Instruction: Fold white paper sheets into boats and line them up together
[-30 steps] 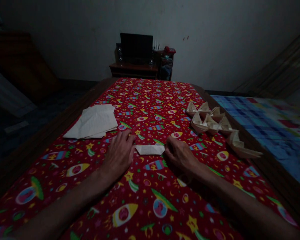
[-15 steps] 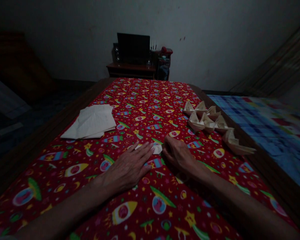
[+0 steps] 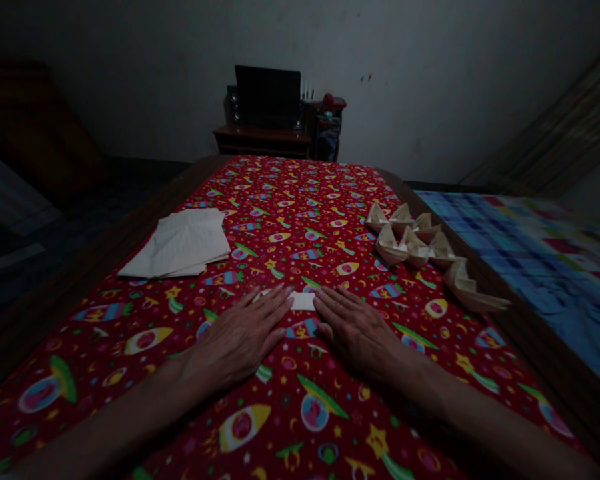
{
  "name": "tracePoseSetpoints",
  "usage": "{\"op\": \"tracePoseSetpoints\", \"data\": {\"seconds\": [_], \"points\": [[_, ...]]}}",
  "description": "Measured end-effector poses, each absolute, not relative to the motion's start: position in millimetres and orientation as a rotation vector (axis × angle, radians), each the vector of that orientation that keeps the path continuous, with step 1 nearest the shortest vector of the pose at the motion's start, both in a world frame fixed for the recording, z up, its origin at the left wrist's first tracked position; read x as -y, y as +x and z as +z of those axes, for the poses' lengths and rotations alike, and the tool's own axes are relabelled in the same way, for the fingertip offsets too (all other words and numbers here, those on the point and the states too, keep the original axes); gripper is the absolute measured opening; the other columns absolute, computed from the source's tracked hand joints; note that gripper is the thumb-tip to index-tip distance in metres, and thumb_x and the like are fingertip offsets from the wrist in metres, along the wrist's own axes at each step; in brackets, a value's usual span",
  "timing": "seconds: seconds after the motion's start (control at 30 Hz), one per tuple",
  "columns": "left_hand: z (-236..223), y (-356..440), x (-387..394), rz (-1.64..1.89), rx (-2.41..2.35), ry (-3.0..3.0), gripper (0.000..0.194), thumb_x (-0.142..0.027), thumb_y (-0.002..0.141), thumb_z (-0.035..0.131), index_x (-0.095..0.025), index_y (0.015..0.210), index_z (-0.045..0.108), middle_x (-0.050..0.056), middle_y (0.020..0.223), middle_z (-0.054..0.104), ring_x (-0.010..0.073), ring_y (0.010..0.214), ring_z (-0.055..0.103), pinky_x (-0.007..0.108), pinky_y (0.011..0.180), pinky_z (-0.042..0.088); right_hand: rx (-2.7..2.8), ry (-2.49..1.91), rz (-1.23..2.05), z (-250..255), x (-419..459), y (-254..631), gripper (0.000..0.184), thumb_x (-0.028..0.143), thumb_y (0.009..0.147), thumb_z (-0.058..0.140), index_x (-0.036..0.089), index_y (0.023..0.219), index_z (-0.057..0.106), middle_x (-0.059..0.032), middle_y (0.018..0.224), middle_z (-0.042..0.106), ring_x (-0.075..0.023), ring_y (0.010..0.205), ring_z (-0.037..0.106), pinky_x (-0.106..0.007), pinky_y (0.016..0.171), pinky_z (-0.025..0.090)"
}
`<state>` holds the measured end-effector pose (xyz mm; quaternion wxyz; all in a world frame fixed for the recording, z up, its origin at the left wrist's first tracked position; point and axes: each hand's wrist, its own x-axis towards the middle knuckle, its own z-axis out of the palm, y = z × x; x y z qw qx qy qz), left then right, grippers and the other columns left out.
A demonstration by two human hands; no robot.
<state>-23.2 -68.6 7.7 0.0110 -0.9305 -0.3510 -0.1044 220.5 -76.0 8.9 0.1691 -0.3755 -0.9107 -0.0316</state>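
Observation:
A narrow strip of folded white paper point(image 3: 303, 301) lies flat on the red patterned cloth point(image 3: 300, 220), its middle showing between my hands. My left hand point(image 3: 247, 327) rests flat with fingers stretched over the paper's left part. On its right end lie the outstretched fingers of my right hand point(image 3: 355, 327), palm down. Both ends of the strip are mostly covered by my fingers. Several folded paper boats point(image 3: 415, 245) stand in a group to the right, with one boat point(image 3: 473, 290) nearest to me.
A stack of white paper sheets point(image 3: 180, 243) lies on the cloth at the left. Brown wood edges the table point(image 3: 540, 340) on the right. Beyond its far end stands a monitor point(image 3: 267, 95) on a wooden cabinet point(image 3: 263, 141). A checked blue sheet point(image 3: 520, 267) spreads at the right.
My right hand has gone from a closed pinch at the paper's right end to lying flat on it. My left hand has shifted slightly left. More of the strip's straight middle shows.

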Motion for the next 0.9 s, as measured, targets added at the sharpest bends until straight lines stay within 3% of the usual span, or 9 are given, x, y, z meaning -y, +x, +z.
{"op": "tracePoseSetpoints", "data": {"seconds": [0.13,0.3,0.47,0.63,0.73,0.9], "points": [[5.3,-40.9,70.3,-0.338,1.226,-2.868,0.043,-0.03,0.096,0.032,-0.02,0.138,0.038,0.006,0.142,0.041,0.0197,0.132,0.036,0.043,0.111,0.027,2.547,-1.054,-0.059,9.8,73.5,222.0,0.03,0.024,0.092,0.042,0.012,0.116,0.056,-0.0132,0.123,0.059,-0.0239,0.117,0.051,-0.043,0.101,0.04],[10.4,-43.7,57.1,-0.686,1.389,-2.897,0.035,-0.03,0.093,0.038,-0.017,0.116,0.061,0.009,0.121,0.062,0.0208,0.113,0.056,0.038,0.099,0.043,2.399,-1.023,0.049,3.9,60.0,217.0,0.023,0.023,0.093,0.041,0.016,0.104,0.06,-0.0106,0.101,0.066,-0.0206,0.095,0.059,-0.035,0.079,0.049],[17.6,-32.9,36.5,-0.86,1.473,-2.848,0.026,-0.03,0.088,0.048,-0.018,0.104,0.065,0.009,0.1,0.066,0.0196,0.089,0.062,0.032,0.078,0.05,2.309,-1.216,0.092,1.1,54.8,220.4,0.023,0.026,0.092,0.045,0.018,0.109,0.058,-0.0067,0.081,0.059,-0.0147,0.065,0.052,-0.025,0.055,0.041],[27.6,-26.4,32.3,-0.868,1.703,-2.909,0.019,-0.03,0.082,0.054,-0.018,0.081,0.067,0.004,0.08,0.068,0.0175,0.074,0.062,0.027,0.068,0.048,2.26,-1.202,0.303,7.7,59.7,228.3,0.015,0.03,0.089,0.049,0.018,0.087,0.057,-0.0044,0.079,0.057,-0.0132,0.066,0.05,-0.024,0.057,0.038],[34.1,-24.3,37.5,-1.084,1.928,-2.846,0.017,-0.031,0.077,0.059,-0.018,0.078,0.069,0.003,0.077,0.07,0.0171,0.069,0.063,0.025,0.063,0.047,2.198,-1.178,0.416,14.0,59.7,231.2,0.015,0.029,0.09,0.049,0.017,0.085,0.057,-0.0024,0.076,0.059,-0.0117,0.063,0.052,-0.022,0.055,0.038],[33.7,-20.1,47.5,-1.292,1.984,-2.834,0.016,-0.032,0.076,0.062,-0.019,0.076,0.071,0.002,0.074,0.071,0.0154,0.063,0.063,0.023,0.056,0.046,2.257,-1.087,0.273,13.3,55.1,229.4,0.015,0.025,0.09,0.049,0.017,0.08,0.058,-0.0042,0.075,0.06,-0.0122,0.064,0.054,-0.022,0.056,0.039]]}}
